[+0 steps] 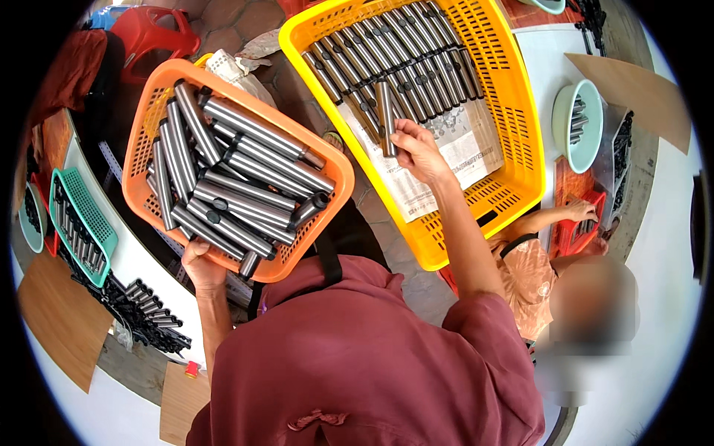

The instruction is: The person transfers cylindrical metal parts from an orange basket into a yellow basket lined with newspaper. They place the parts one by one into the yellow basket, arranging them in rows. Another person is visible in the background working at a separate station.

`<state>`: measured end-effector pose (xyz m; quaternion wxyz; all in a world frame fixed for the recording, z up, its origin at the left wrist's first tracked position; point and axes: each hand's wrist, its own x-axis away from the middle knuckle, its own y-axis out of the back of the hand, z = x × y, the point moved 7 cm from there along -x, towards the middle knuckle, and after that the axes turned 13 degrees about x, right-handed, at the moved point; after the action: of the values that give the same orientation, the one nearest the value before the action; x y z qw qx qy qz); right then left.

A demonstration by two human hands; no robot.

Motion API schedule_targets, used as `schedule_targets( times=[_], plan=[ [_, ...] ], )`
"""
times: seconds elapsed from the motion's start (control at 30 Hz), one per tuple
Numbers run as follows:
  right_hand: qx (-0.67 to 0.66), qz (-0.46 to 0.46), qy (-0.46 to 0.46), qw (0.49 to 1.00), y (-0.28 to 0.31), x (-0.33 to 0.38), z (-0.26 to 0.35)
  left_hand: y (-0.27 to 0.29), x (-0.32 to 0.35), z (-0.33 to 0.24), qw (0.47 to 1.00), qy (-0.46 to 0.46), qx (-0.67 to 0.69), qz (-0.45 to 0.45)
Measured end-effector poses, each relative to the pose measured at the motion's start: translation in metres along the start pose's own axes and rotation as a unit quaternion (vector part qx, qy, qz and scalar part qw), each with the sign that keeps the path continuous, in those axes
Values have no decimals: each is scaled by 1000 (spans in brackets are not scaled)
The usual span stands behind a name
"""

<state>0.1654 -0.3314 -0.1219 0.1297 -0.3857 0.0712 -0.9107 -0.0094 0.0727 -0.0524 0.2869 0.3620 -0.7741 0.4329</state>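
Note:
My left hand (199,266) grips the near rim of an orange basket (141,134) piled with several loose grey metal tubes (253,160). My right hand (416,151) reaches into a yellow basket (513,111) and holds one metal tube (385,117) upright against a neat row of the same tubes (394,63). White printed paper (461,152) lines the yellow basket's floor under my hand.
A second person (558,282) sits at the right, a hand on a red tray (580,223). A pale green bowl (576,123) holds small parts. At left are a green tray (85,223), black tubes (149,316) and a red stool (152,33).

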Motion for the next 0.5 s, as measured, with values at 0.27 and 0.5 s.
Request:
schedule_targets(
  times=[0.27,0.5],
  plan=[
    [-195,-284,31,938,51,-17,-98,19,7,-8,1000,-1,-23,9],
    [129,-389,-140,901,109,27,-151,23,13,-1,1000,-18,-1,-14]
  ],
)
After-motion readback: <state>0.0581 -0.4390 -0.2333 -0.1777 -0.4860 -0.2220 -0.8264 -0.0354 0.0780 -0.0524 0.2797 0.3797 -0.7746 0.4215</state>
